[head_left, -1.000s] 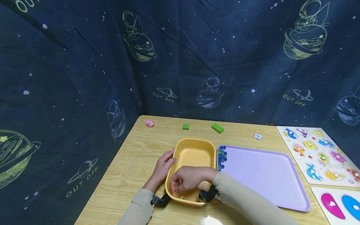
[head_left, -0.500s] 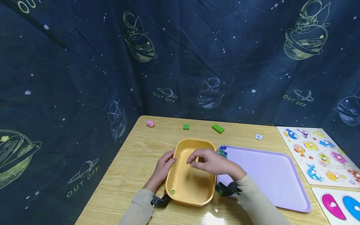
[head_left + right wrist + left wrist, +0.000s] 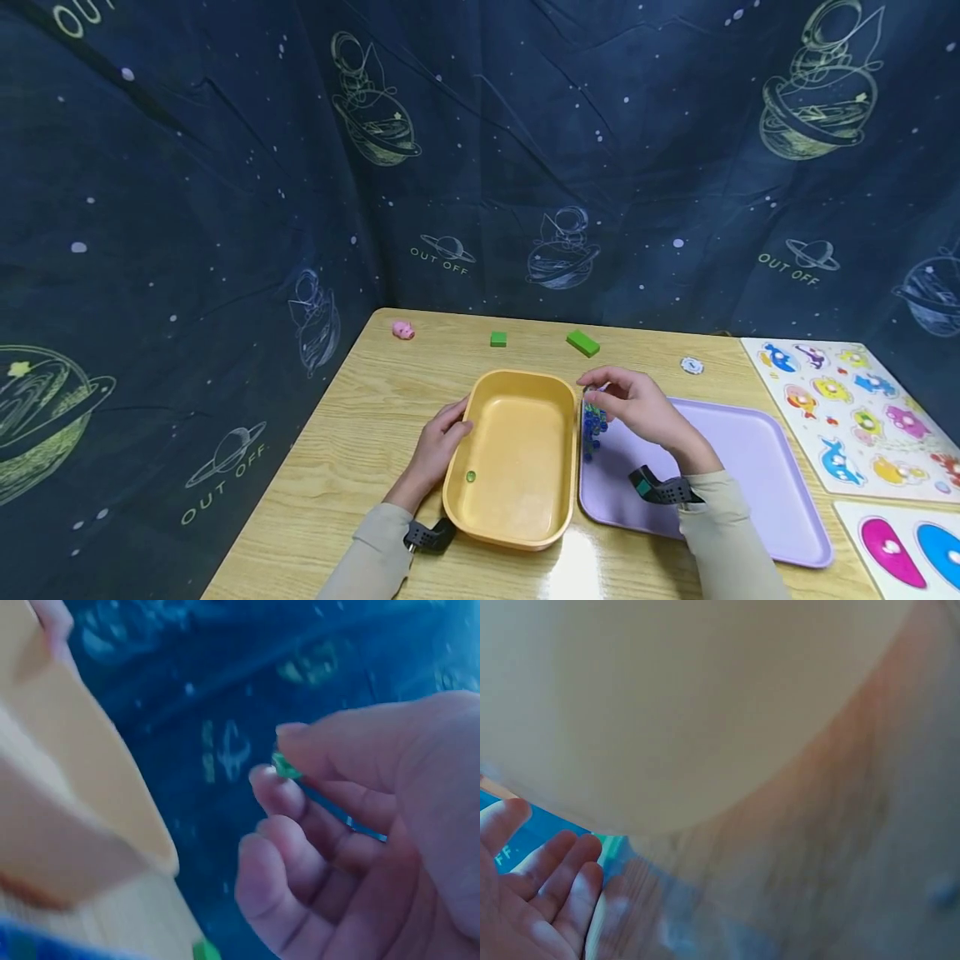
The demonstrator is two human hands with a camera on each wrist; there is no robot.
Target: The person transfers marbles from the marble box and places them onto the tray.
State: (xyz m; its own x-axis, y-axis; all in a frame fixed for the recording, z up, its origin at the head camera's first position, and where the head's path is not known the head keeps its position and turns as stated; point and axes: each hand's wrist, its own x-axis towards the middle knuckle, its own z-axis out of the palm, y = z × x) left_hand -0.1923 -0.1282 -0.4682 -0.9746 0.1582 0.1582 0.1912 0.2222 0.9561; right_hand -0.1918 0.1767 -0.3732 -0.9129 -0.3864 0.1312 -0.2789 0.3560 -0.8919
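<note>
My left hand (image 3: 442, 442) grips the left wall of a yellow plastic bin (image 3: 512, 375), its thumb over the rim. Beside the bin wall, the fingers of that hand (image 3: 547, 892) appear in the left wrist view. Inside the bin, one green marble (image 3: 471, 477) lies near the left side. My right hand (image 3: 637, 407) is above the upper left corner of a lilac tray (image 3: 712, 467). Between its thumb and index finger it pinches a green glass marble (image 3: 286, 766). Below it, several blue and green marbles (image 3: 592, 432) gather along the tray's left edge.
Along the back of the table are a pink pig (image 3: 402, 330), a green cube (image 3: 498, 339), a green block (image 3: 582, 342) and a round white chip (image 3: 692, 366). At the right lie a sea-animal puzzle board (image 3: 847, 408) and a shape board (image 3: 900, 546).
My right hand has risen out of the bin with a marble and moved right, over the tray. The marble left in the bin has rolled away from the near corner. My left hand stays put.
</note>
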